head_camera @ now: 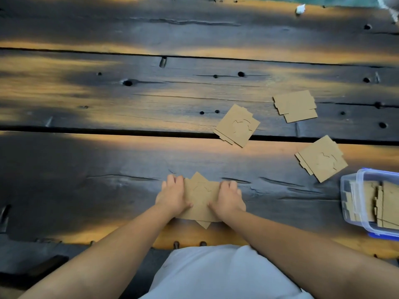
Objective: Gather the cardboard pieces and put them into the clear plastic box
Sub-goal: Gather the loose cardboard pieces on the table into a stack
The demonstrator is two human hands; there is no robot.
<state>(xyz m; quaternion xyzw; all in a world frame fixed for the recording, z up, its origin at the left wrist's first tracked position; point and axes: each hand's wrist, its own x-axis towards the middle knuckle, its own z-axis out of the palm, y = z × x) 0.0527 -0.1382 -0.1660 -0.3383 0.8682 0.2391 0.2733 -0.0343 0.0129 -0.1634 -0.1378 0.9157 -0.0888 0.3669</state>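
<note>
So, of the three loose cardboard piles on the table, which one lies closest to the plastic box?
The rightmost pile, just above the clear box. The other two piles lie farther up and left.

A small stack of brown cardboard pieces (201,198) lies flat, askew, at the near tabletop edge. Three more piles lie to the right: one central (237,125), one farther back (295,106), one (321,159) just beside the clear plastic box (354,203), which holds further pieces.
</note>
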